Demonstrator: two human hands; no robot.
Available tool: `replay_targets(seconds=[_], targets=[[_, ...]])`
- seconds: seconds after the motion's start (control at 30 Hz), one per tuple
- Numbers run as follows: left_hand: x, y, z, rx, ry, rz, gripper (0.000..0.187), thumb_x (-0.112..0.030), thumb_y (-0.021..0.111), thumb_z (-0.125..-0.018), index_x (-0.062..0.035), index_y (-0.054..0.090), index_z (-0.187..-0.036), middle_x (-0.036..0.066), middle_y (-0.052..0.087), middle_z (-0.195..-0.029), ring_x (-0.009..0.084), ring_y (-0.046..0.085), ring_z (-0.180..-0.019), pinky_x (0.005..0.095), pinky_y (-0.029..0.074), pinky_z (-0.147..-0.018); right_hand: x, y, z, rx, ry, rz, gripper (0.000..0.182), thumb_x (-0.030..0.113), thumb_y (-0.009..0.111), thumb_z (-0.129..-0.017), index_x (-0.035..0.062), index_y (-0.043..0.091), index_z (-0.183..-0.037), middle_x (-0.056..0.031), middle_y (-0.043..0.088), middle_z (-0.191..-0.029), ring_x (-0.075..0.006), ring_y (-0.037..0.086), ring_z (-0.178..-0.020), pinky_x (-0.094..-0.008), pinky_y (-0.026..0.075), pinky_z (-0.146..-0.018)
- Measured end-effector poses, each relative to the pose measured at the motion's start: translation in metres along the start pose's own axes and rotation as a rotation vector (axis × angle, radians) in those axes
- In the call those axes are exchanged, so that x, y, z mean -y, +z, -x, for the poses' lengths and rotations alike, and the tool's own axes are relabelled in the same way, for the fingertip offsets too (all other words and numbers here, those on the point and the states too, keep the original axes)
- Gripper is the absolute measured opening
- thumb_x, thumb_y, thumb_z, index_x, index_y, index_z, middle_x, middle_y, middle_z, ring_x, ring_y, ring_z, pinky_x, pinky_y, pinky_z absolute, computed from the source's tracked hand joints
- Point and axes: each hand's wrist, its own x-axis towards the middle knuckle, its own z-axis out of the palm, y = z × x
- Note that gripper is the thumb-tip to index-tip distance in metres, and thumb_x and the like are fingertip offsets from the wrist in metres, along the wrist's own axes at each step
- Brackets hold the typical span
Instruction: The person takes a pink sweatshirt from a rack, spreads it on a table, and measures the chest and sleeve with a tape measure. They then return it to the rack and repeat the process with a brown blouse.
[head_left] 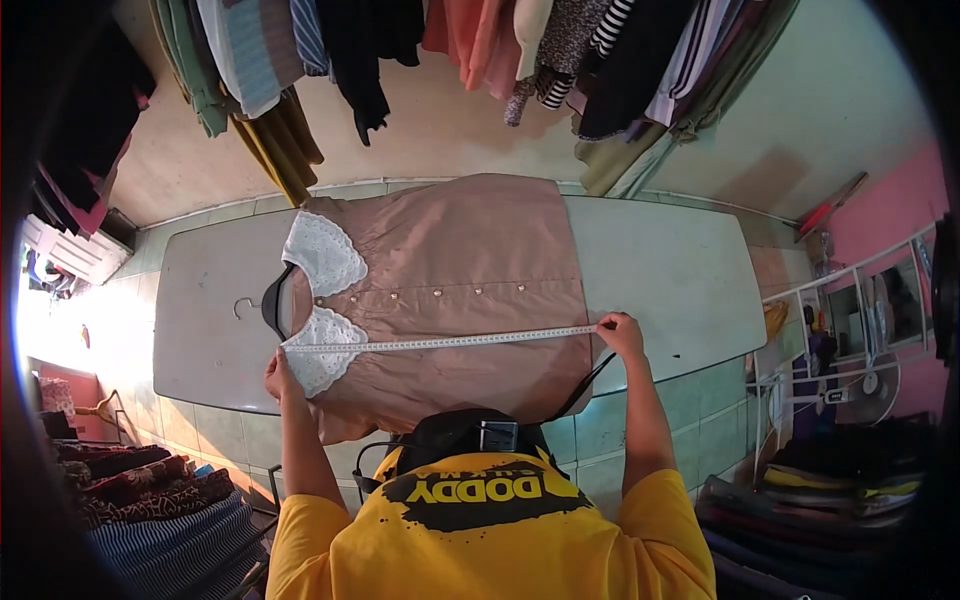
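Observation:
A dusty-pink blouse [480,240] with a white lace collar [322,262] and a row of buttons lies spread on the table, its collar end to the left. A black hanger [272,305] with a metal hook sits inside its neck. Across the near half of the garment runs a white measuring tape [450,342], stretched straight. My left hand [280,372] pinches one end of the tape beside the lace collar. At the garment's hem, my right hand [622,335] pinches the tape's other part.
The garment rests on a long grey table [670,260]. Hanging clothes [470,40] line the wall behind it. Folded fabrics [170,510] are stacked at lower left, folded clothes [840,490] at lower right. A white rack [800,330] and a fan [872,398] stand at right.

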Motion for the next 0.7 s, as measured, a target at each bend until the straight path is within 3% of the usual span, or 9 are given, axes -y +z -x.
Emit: replay_targets(seconds=[0.63, 0.7], targets=[[0.0011, 0.0001, -0.0029, -0.062, -0.002, -0.059, 0.027, -0.027, 0.071, -0.07, -0.0015, 0.064, -0.078, 0.006, 0.063, -0.073, 0.0132, 0.056, -0.063, 0.0244, 0.046, -0.061, -0.0011, 0.0023, -0.0049, -0.013, 0.004, 0.063, 0.021, 0.024, 0.069, -0.06, 0.006, 0.064, -0.07, -0.01, 0.061, -0.073, -0.0226, 0.06, -0.067, -0.0313, 0.047, -0.062], [-0.0013, 0.0007, -0.0011, -0.059, 0.0, -0.062, 0.027, -0.027, 0.071, -0.07, -0.0015, 0.064, -0.078, 0.006, 0.063, -0.073, 0.0132, 0.056, -0.063, 0.0244, 0.046, -0.061, 0.0006, 0.0017, -0.0059, 0.026, 0.051, 0.087, 0.02, 0.025, 0.069, -0.059, 0.0086, 0.064, -0.07, -0.0106, 0.06, -0.079, -0.0256, 0.059, -0.073, -0.0343, 0.048, -0.066]])
